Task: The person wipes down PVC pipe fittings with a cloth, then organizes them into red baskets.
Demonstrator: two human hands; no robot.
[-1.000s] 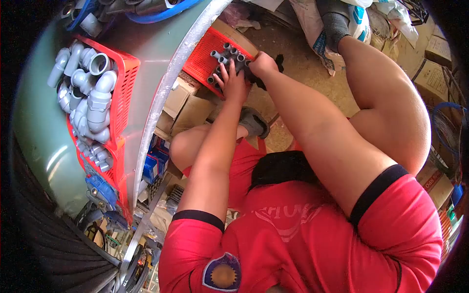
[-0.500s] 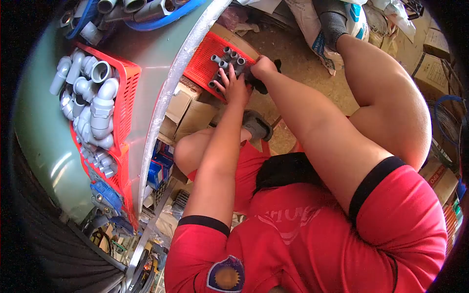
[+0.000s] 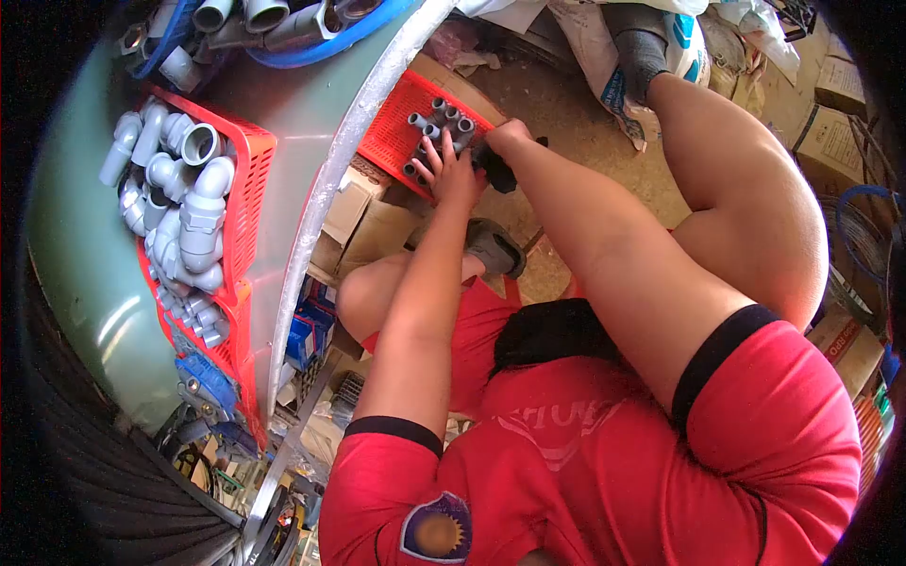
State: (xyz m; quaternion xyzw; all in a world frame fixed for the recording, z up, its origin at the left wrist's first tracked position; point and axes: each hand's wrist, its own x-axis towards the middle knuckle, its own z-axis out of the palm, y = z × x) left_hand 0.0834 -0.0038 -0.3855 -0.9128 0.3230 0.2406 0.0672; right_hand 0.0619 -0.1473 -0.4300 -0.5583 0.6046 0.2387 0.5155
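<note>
My left hand [image 3: 449,176] lies over the grey pipe fittings [image 3: 440,123] with its fingers spread. The fittings stand grouped at the right end of a red slotted basket [image 3: 385,121], their round openings facing up. Close beside that end is my right hand [image 3: 509,138], next to a dark object [image 3: 500,170] that I cannot make out. The fingers of this hand are hidden behind its back and the dark object.
Left of me, a metal-edged table [image 3: 311,203] holds a red basket [image 3: 247,189] of grey elbow fittings [image 3: 201,222]. Blue-rimmed fittings [image 3: 293,28] lie at its far end. Cardboard [image 3: 377,231] and blue boxes [image 3: 302,338] sit below; a white sack [image 3: 604,57] lies ahead.
The view has shifted slightly, so the table and baskets appear a little further right. Both hands stay at the red basket, and the right hand's position has changed only slightly.
</note>
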